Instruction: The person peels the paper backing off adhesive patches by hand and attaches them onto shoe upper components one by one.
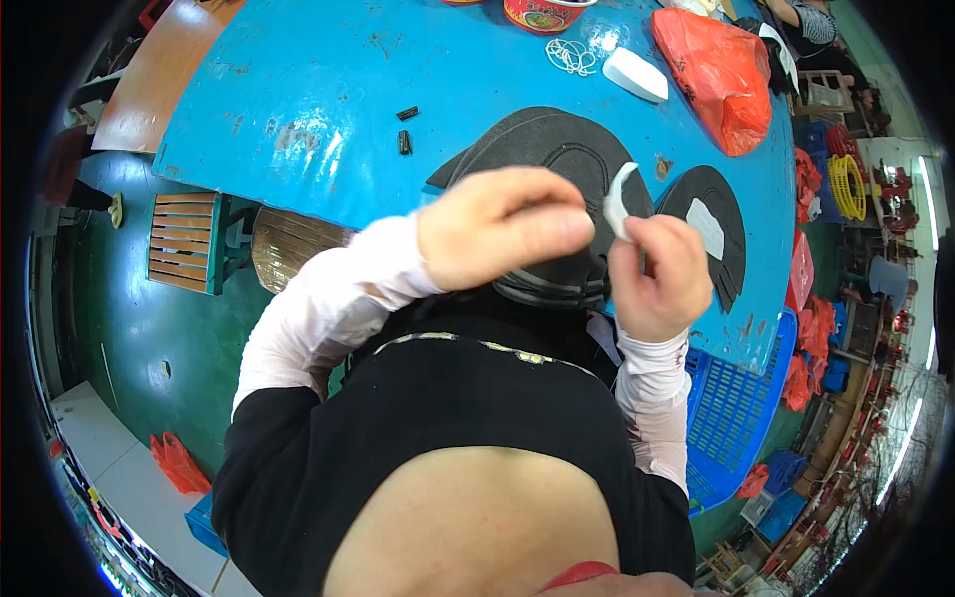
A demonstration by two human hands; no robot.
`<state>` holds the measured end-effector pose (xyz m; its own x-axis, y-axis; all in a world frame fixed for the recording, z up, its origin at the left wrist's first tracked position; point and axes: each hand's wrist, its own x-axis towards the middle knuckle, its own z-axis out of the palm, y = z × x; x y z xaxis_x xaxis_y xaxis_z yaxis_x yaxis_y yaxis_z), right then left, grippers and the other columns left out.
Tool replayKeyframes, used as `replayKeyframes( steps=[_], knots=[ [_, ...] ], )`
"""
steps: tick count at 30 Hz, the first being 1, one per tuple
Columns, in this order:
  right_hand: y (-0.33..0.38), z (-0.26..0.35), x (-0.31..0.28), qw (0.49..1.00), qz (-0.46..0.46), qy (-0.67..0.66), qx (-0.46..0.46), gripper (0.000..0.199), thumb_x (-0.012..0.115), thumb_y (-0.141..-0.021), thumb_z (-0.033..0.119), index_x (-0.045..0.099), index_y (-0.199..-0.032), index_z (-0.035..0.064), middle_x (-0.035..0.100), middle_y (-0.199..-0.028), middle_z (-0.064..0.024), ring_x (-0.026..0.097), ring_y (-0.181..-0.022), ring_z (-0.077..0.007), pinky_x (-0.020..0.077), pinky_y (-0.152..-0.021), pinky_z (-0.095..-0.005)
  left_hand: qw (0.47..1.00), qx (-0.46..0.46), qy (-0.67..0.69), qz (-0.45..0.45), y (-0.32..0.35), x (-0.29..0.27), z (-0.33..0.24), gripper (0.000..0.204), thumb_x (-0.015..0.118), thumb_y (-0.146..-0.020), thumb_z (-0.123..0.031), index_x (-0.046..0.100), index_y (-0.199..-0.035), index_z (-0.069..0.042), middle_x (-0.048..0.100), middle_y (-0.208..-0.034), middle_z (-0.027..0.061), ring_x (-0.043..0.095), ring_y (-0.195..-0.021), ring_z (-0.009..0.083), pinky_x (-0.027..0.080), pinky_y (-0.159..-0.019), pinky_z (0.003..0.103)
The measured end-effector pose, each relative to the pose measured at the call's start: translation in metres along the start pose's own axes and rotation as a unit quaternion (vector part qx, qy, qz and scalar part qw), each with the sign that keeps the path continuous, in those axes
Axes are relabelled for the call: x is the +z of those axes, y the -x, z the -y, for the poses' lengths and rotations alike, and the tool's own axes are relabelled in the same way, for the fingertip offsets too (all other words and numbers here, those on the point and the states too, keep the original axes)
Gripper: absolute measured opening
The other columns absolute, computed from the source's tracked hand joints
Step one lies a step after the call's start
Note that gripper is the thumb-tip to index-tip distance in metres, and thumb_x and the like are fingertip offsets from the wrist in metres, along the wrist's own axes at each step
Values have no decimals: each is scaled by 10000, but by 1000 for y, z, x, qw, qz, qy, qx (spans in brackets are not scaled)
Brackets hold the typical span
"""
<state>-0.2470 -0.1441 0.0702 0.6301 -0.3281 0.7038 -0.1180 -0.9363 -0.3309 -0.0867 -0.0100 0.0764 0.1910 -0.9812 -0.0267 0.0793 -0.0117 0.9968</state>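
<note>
Two hands — white strip [619, 202] pinched between them — above black pieces [557, 149].

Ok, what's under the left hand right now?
Under the left hand lies a black shaped piece on the blue table; its top and right edges show. The hand covers its middle, so anything resting there is hidden. The right hand holds a white strip beside it.

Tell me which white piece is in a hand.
The curved white strip, pinched by the right hand. The white patch lies on a black cutout; the white block lies on the table.
</note>
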Motion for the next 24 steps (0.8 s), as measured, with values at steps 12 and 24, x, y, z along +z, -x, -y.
replayKeyframes(
  steps=[12, 24],
  knots=[
    [39, -19, -13, 766, 43, -520, 375, 519, 555, -909, 350, 396, -1239, -19, 534, -1053, -122, 408, -545, -30, 309, -469, -154, 980, 71, -33, -182, 10, 15, 33, 99, 604, -841, -71, 641, -854, 20, 593, -719, 26, 511, -642, 43, 416, -558, 208],
    [49, 17, 3, 950, 47, -132, 278, 113, 680, -826, 79, 589, -835, 13, 601, -648, -41, 547, -545, -67, 436, -508, -204, 851, 249, -441, -141, 20, 7, 38, 62, 666, -680, -60, 607, -660, -52, 556, -683, 63, 531, -577, 243, 428, -517, 334]
  ],
)
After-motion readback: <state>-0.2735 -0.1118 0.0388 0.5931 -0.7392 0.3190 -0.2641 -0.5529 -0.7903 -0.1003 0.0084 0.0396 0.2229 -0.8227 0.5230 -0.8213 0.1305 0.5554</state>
